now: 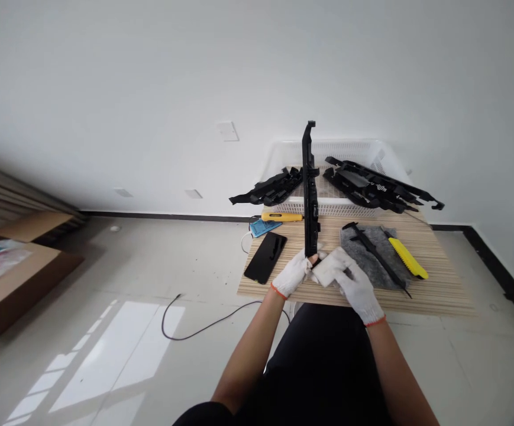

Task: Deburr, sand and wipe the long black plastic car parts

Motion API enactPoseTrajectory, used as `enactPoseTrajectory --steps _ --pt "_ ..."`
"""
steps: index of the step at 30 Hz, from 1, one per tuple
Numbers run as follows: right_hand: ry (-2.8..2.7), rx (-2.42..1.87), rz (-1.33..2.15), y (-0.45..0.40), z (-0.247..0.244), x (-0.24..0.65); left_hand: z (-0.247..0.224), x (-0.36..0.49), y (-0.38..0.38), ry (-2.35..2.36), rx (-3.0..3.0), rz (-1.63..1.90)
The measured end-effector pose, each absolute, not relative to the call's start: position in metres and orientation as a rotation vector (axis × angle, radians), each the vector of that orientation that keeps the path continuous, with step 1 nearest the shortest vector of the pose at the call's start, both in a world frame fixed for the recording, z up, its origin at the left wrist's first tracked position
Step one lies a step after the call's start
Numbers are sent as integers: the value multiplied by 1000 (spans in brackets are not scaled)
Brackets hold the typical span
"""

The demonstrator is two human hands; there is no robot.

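My left hand (293,274), in a white knit glove with an orange cuff, is closed around the lower end of a long black plastic trim part (310,195). The part stands nearly upright in this view, its far end rising over the basket. My right hand (359,290), gloved the same way, grips a folded white cloth (329,267) against that lower end. Just right of the hands, a grey cloth (349,248) lies on the table with a thin black caliper-like tool (378,254) and a yellow-handled knife (407,258) on it.
A white plastic basket (336,209) holds several black plastic parts (372,184) sticking out over its sides. On the wood-grain table (443,290) lie a black phone (265,257), a yellow-handled tool (282,217) and a blue item (263,228). A black cable (203,329) trails across the floor near a cardboard box (26,284).
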State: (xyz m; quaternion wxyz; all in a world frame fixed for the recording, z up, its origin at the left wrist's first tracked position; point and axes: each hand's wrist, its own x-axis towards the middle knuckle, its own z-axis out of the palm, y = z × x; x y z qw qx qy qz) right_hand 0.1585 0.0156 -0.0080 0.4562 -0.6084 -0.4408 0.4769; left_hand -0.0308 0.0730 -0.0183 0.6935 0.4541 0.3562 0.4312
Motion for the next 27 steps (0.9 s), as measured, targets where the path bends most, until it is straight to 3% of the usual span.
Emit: enactPoseTrajectory --steps 7,27 --pt "-1137 -1414 1332 18 -5 160 -18 -33 72 815 1116 988" --pt "-1189 -1430 1264 23 -2 162 -9 -41 63 911 1307 941"
